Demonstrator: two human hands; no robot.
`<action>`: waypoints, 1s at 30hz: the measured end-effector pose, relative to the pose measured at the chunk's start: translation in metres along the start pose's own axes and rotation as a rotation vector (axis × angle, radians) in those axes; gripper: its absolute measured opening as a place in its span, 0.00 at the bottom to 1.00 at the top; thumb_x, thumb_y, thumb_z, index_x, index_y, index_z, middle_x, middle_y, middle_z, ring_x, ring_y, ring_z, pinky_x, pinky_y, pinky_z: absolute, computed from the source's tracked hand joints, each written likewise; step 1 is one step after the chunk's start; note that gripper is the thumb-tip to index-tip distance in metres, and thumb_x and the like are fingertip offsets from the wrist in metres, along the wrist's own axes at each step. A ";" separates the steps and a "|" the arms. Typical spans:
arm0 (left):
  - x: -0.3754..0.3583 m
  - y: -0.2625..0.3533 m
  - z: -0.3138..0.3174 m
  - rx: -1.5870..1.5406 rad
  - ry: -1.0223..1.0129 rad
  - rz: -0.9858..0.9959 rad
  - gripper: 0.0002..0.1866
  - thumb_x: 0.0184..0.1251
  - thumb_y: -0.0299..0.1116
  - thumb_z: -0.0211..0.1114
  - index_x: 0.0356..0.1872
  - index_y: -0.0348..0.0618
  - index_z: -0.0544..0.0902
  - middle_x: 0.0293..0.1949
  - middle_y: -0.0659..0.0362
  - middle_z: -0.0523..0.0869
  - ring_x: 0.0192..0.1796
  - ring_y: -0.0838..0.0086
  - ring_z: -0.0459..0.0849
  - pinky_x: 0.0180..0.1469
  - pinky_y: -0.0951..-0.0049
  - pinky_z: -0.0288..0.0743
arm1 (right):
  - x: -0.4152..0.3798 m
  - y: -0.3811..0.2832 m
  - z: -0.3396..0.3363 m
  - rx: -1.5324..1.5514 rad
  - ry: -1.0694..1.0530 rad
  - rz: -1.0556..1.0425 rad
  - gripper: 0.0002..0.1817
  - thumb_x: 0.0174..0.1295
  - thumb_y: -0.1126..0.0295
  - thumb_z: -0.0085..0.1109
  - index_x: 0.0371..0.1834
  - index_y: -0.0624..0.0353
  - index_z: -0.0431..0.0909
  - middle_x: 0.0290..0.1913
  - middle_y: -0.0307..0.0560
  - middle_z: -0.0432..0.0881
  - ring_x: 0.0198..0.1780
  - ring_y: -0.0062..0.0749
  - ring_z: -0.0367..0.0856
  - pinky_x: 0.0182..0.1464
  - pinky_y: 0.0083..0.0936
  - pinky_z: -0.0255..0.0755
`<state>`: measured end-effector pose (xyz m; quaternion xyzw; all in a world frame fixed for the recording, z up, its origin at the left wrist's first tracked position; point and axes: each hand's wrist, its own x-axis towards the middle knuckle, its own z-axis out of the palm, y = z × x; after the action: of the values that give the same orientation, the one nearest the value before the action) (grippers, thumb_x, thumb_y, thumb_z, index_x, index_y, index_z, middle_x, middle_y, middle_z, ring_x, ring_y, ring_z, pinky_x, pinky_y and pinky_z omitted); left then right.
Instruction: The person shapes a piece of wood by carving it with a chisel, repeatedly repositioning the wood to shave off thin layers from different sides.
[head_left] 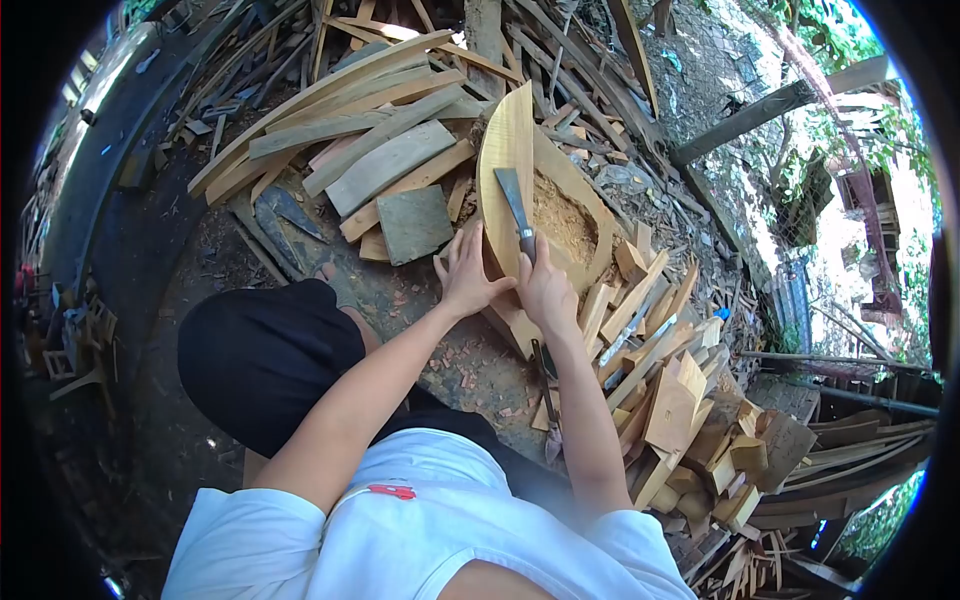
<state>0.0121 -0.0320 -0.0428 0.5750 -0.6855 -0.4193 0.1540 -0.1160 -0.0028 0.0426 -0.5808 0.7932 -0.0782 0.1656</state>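
Note:
A pale curved wooden board (507, 135), pointed at its top end, stands in front of me. My left hand (466, 270) is at its left edge, thumb across the face and fingers spread along the side. In my right hand (546, 292) is a chisel (512, 195) with a wide flat blade and a short dark handle, its blade lying against the board's face. Just right of the board is a wooden block (592, 200) with a rough hollow holding wood chips. The lower part of the board is partly hidden by my hands.
Curved planks (390, 165) and a square grey wood block (414, 224) lie to the left. Offcuts (675, 405) are heaped on the right. A dark long-handled tool (547, 385) lies by my right forearm. Wood chips (465, 365) litter the ground near my knee.

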 end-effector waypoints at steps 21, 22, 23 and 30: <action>-0.004 0.001 -0.001 -0.005 0.000 0.016 0.62 0.48 0.56 0.75 0.77 0.48 0.41 0.77 0.54 0.49 0.79 0.56 0.41 0.71 0.32 0.35 | 0.108 -0.025 -0.015 0.044 -0.098 0.083 0.28 0.71 0.49 0.41 0.69 0.52 0.61 0.44 0.70 0.83 0.47 0.68 0.82 0.50 0.55 0.75; -0.004 0.002 0.000 -0.006 0.001 0.019 0.62 0.48 0.56 0.74 0.77 0.48 0.41 0.77 0.54 0.49 0.79 0.56 0.40 0.70 0.31 0.35 | 0.099 -0.021 -0.013 0.015 -0.072 0.063 0.29 0.71 0.49 0.41 0.69 0.52 0.60 0.40 0.69 0.84 0.44 0.67 0.83 0.49 0.56 0.75; -0.004 0.001 -0.001 -0.007 0.001 0.016 0.62 0.48 0.56 0.74 0.77 0.47 0.41 0.77 0.54 0.49 0.79 0.55 0.40 0.70 0.29 0.36 | 0.084 -0.015 -0.010 0.031 -0.090 0.065 0.29 0.71 0.49 0.42 0.70 0.52 0.60 0.37 0.69 0.84 0.43 0.67 0.83 0.48 0.57 0.75; -0.004 0.000 0.002 -0.032 -0.003 0.027 0.63 0.49 0.56 0.74 0.77 0.47 0.39 0.78 0.52 0.46 0.79 0.54 0.38 0.68 0.24 0.36 | -0.005 0.001 -0.026 -0.018 -0.227 0.107 0.32 0.70 0.52 0.45 0.75 0.51 0.55 0.33 0.69 0.84 0.39 0.65 0.84 0.43 0.59 0.76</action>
<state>0.0116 -0.0275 -0.0426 0.5623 -0.6868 -0.4290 0.1678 -0.1251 0.0009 0.0678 -0.5443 0.7998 0.0040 0.2529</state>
